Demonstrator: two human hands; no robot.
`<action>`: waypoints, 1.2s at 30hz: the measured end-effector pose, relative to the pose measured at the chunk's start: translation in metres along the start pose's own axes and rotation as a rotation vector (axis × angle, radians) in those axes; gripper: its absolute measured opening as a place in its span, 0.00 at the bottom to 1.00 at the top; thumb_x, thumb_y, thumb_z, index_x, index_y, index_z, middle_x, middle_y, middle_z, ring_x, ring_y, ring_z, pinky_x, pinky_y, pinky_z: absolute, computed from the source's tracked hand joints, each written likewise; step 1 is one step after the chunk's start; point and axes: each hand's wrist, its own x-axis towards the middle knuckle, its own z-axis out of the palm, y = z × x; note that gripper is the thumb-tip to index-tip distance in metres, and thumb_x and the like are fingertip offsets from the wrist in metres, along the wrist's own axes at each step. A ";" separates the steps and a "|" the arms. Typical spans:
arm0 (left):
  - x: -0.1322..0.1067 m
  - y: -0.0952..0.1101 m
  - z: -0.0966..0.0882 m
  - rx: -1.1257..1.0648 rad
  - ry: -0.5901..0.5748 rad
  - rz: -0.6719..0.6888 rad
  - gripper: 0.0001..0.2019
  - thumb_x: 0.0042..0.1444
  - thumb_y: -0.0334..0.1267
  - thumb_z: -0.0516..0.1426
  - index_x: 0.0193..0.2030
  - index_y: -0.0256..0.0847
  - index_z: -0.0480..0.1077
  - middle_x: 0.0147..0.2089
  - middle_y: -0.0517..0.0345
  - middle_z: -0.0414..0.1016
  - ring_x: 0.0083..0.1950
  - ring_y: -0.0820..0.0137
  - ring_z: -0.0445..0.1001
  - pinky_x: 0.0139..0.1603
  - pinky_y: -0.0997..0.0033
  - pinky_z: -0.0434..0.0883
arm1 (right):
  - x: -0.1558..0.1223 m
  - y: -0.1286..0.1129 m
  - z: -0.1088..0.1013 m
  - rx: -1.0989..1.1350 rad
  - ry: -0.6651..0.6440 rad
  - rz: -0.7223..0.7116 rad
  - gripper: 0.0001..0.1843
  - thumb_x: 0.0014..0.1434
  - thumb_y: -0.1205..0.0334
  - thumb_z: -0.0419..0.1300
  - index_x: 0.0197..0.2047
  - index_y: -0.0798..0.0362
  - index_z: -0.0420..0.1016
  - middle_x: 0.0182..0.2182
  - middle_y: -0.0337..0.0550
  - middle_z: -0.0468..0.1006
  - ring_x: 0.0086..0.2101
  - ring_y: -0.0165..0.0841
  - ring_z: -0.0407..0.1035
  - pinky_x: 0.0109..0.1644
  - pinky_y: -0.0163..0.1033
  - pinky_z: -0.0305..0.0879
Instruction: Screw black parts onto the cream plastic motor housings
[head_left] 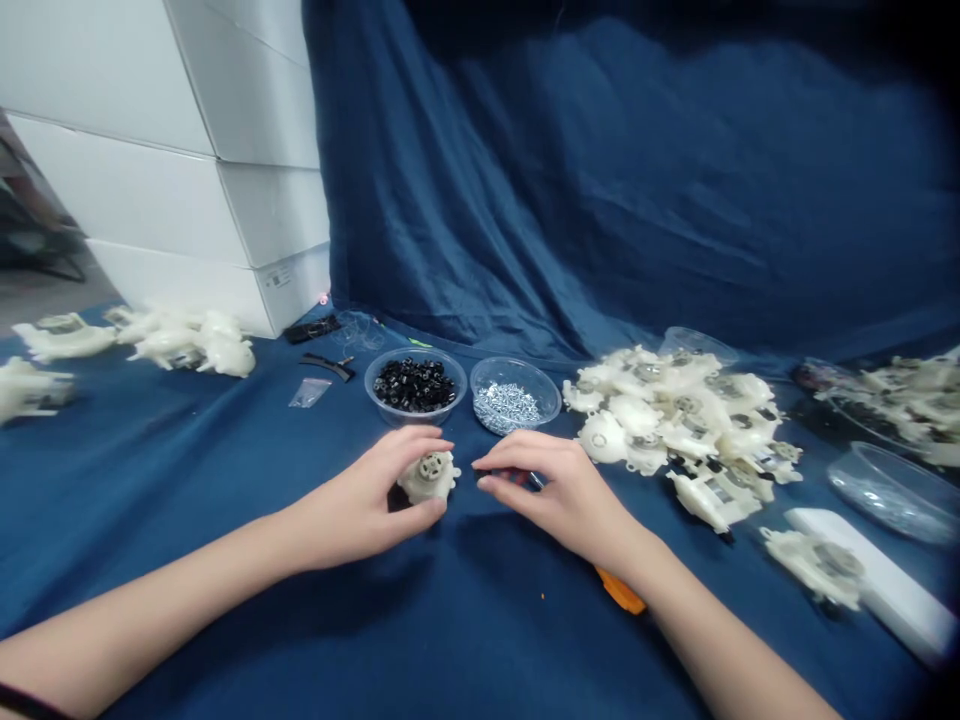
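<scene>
My left hand [390, 490] is curled around a cream plastic housing [429, 480] with a round grey slotted part facing up, just above the blue cloth. To its right, my right hand [559, 490] has its thumb and fingers drawn together at the tips. Something small and dark shows between them, too small to name. A thin metal shaft [535, 480] appears under the right palm, and an orange piece [621, 590] sticks out below the wrist; whether they are one tool I cannot tell. Beyond the hands stand a bowl of small black parts [415, 385] and a bowl of silver screws [510, 405].
Many cream housings [682, 410] are heaped at the right, with more housings [195, 340] at the left. A white box [874, 580] and a clear bowl [892, 490] lie far right. White cartons [247, 210] are stacked behind left, beside a blue curtain [600, 190].
</scene>
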 end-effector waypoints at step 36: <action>0.001 0.005 0.001 -0.831 0.362 -0.228 0.14 0.57 0.46 0.66 0.42 0.36 0.77 0.38 0.48 0.84 0.36 0.67 0.79 0.35 0.71 0.74 | 0.092 0.050 -0.033 -0.943 -0.198 0.476 0.13 0.67 0.55 0.62 0.41 0.58 0.78 0.40 0.45 0.80 0.43 0.35 0.76 0.52 0.47 0.72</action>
